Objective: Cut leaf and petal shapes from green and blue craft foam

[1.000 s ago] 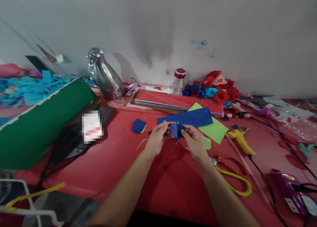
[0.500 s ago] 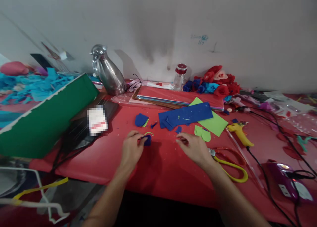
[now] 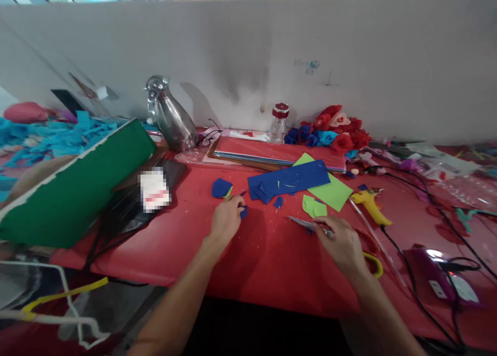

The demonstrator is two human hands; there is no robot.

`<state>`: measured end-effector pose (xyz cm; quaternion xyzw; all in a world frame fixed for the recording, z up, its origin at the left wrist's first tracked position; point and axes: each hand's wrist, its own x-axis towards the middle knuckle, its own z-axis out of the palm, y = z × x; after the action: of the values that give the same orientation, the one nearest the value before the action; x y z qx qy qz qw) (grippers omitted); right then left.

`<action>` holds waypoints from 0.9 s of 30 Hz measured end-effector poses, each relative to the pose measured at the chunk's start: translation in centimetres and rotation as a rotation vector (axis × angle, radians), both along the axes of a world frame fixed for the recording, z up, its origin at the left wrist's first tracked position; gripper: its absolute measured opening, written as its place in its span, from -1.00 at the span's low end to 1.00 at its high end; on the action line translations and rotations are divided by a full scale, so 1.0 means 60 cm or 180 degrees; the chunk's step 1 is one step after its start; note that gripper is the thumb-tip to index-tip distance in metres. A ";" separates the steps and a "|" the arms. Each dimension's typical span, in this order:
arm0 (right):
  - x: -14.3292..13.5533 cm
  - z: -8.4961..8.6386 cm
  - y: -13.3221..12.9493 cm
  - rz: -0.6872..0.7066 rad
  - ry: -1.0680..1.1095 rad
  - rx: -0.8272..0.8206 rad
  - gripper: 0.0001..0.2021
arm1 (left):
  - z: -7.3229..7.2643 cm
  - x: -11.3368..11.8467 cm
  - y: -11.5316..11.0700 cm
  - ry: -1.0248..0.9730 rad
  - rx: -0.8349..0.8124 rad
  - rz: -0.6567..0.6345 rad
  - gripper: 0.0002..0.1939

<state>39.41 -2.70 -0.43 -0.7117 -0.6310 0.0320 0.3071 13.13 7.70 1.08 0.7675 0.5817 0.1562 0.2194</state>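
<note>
My left hand (image 3: 225, 220) is closed, pinching a small piece of blue foam or felt sheet (image 3: 244, 212) over the red table. On the right, my right hand (image 3: 342, 241) has its fingers on the scissors (image 3: 305, 223) around the pivot. Their metal blades point left, and part of the red and yellow handles is behind the hand. Just beyond my hands lie a long blue strip (image 3: 303, 175), a lime-green sheet (image 3: 337, 193), small green cut pieces (image 3: 314, 207) and a blue cut piece (image 3: 222, 187). Tiny blue scraps are scattered between them.
A yellow glue gun (image 3: 370, 205) with a black cord lies right, near a purple device (image 3: 446, 278). Behind are stacked sheets (image 3: 248, 148), a lidded glass jar (image 3: 278, 124), fabric-like flowers (image 3: 341, 130) and a metal jug (image 3: 171, 115). A green box (image 3: 85, 185) stands left.
My right hand has moved right and down onto the scissors, whose blades now show left of the fingers. My left hand has shifted right and slightly up with the blue piece.
</note>
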 end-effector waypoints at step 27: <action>-0.172 -0.004 0.105 0.0993 -0.0677 -0.0965 -0.82 | -0.030 -0.015 -0.030 -0.0053 0.0139 0.0149 -0.80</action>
<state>29.09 3.60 -0.65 -0.6430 -0.7500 0.0983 0.1199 12.26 5.87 -0.70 0.7570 0.5941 0.1803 0.2038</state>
